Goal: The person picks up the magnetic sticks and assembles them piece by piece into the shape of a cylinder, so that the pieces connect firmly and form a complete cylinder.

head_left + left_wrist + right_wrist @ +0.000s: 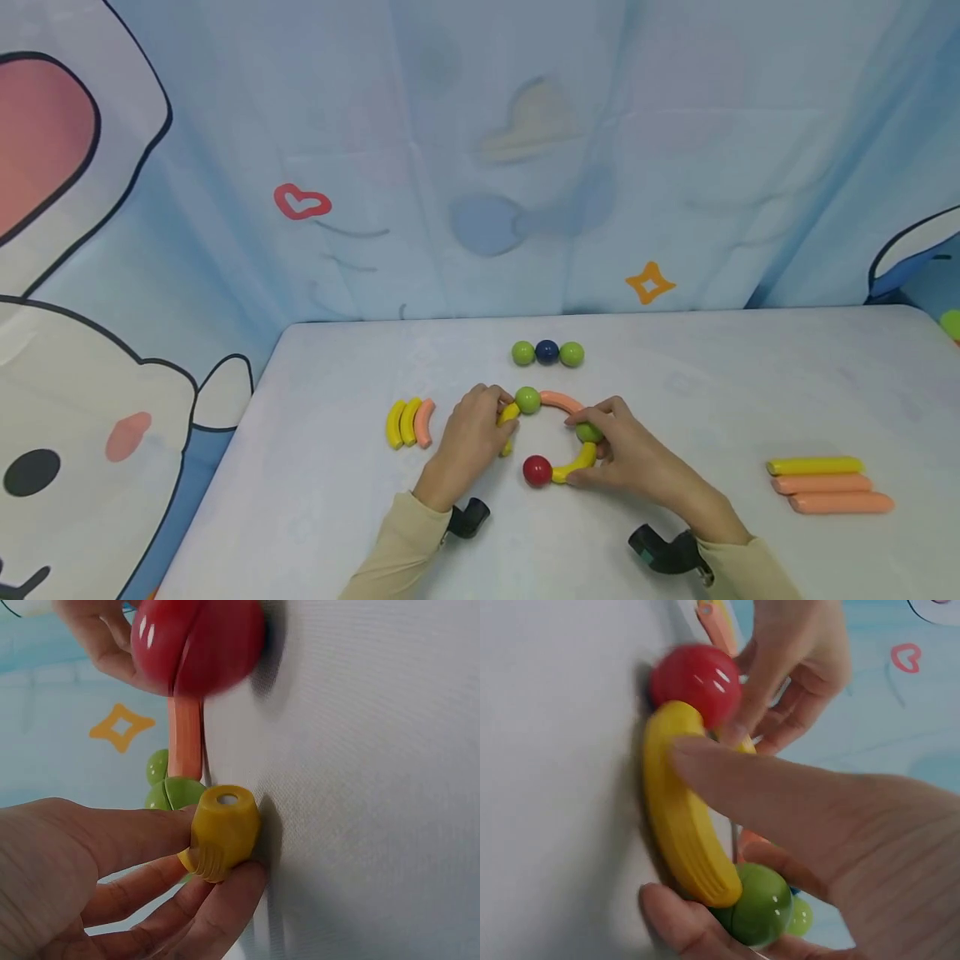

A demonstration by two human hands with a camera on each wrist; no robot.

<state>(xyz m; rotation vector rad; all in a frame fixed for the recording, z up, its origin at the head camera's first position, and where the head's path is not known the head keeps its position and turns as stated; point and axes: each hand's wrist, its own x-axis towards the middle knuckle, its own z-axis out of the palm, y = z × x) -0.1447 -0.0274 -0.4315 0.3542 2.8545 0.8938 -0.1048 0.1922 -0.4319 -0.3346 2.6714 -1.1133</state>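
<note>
Red and glossy, a ball (537, 472) sat at the near edge of an almost complete ring of balls and curved pieces. To its right, touching it, ran the right yellow arc (579, 467), which led to the right green ball (588, 432); after that came the orange arc (561, 402) and, across the ring from the red ball, the far green ball (528, 400). On the other side, the left yellow arc (509, 414) reached toward the red ball but stopped short – its flat end, with a small pale inset, stood apart from it.

The left hand (472, 429) pinched the left yellow arc between thumb and fingers. The right hand (633, 454) had its thumb on the right yellow arc and its fingers bent about the right green ball, gripping the pair. Fingers covered much of the left yellow arc, so its contact with the far green ball looked likely rather than certain.

The step in hand seemed to be closing the ring – the next move called for bringing that free end and the red ball together gently, with the right side held steady.

Well beyond the red ball lay a row of three balls (547, 352); to its left, three spare arcs (410, 423); far to its right, three straight sticks (822, 484).
</note>
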